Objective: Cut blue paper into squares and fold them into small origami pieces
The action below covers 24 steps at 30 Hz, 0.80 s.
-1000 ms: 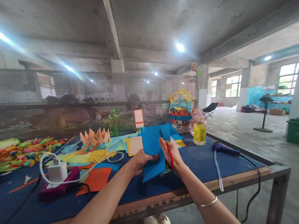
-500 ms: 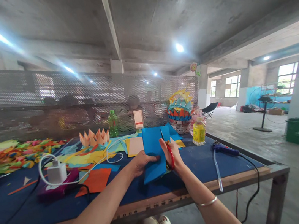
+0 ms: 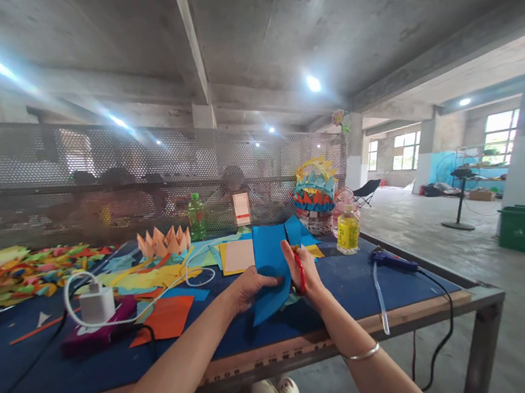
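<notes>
My left hand (image 3: 252, 286) pinches the lower left part of a blue paper sheet (image 3: 269, 256), held upright above the table's front. My right hand (image 3: 308, 278) is wrapped round red-handled scissors (image 3: 300, 271) at the sheet's right side. A strip of the blue paper (image 3: 292, 228) stands apart from the main sheet at the top, with a slit between them. The scissor blades are mostly hidden by the hand and the paper. Behind the sheet lie a pale pink paper (image 3: 238, 256) and more coloured sheets.
The blue table (image 3: 345, 290) holds a purple power strip (image 3: 84, 336) with a white charger, orange paper (image 3: 166, 316), and a spiky paper crown (image 3: 163, 242). A yellow-labelled bottle (image 3: 348, 233) and glue gun (image 3: 393, 260) are on the right. Coloured scraps (image 3: 27, 275) heap at the left.
The gap between the blue sheet and its right strip is wider at the top. The strip leans further right. The view has shifted slightly.
</notes>
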Available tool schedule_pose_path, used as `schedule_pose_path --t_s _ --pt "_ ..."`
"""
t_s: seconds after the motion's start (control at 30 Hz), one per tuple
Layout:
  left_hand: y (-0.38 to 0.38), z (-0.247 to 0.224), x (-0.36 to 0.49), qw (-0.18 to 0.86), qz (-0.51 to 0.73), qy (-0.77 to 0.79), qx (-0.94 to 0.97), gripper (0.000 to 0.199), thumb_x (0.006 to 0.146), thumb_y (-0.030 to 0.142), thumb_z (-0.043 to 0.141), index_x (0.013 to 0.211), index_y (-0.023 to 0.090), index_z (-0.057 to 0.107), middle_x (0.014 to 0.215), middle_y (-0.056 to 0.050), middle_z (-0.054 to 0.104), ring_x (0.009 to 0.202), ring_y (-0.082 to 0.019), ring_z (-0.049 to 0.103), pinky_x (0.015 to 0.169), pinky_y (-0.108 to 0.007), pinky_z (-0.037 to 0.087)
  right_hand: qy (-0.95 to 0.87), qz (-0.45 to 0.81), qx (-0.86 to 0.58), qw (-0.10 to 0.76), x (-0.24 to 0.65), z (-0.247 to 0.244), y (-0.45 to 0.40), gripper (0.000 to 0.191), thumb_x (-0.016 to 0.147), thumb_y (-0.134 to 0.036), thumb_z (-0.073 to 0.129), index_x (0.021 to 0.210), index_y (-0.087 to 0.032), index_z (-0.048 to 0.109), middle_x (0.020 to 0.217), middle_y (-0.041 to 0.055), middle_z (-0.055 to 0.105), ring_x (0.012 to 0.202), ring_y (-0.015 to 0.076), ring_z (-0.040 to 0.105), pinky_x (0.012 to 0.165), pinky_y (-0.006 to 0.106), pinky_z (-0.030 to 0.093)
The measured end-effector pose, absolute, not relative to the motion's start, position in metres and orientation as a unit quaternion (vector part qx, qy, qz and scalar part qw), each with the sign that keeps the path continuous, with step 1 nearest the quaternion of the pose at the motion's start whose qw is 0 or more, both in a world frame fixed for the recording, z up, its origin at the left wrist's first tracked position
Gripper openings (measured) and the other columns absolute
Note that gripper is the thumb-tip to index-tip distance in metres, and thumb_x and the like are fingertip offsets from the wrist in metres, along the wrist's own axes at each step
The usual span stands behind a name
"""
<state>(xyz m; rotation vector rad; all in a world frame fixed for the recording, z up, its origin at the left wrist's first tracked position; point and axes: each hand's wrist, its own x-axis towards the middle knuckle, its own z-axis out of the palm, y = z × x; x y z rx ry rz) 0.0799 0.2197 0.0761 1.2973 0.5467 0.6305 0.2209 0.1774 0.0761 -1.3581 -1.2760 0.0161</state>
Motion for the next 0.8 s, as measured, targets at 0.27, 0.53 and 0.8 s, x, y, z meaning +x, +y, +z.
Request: schedule_pose_path --t_s 0.27,0.53,0.8 --pt "0.2163 0.0792 0.0785 0.717 0.280 0.249 0.587 0.047 0.042 0.020 0.088 0.086 0.013 0.073 0.076 -0.008 0.075 0.068 -0.025 0.069 0.071 -0.038 0.054 -0.540 0.004 -0.591 0.599 0.2226 0.0768 0.1773 0.051 0.087 -0.061 0.038 0.053 -0.023 0.039 0.050 -0.0024 0.044 0.052 0.0142 0.037 0.054 0.028 0.030" --pt "0.2187 0.0765 0.0777 0.721 0.263 0.241 0.594 0.053 0.043 0.022 0.090 0.092 0.014 0.073 0.085 -0.010 0.076 0.077 -0.028 0.070 0.074 -0.040 0.055 -0.527 0.021 -0.600 0.602 0.2240 0.0764 0.1774 0.051 0.088 -0.060 0.036 0.053 -0.023 0.037 0.050 -0.0028 0.041 0.051 0.0145 0.034 0.054 0.029 0.029" --pt "0.2167 0.0797 0.0762 0.724 0.255 0.243 0.593 0.054 0.041 0.023 0.090 0.091 0.014 0.073 0.085 -0.010 0.076 0.081 -0.030 0.070 0.075 -0.041 0.055 -0.519 0.029 -0.599 0.608 0.2260 0.0731 0.1813 0.054 0.087 -0.063 0.038 0.051 -0.023 0.033 0.048 -0.0037 0.038 0.051 0.0133 0.032 0.053 0.029 0.026"
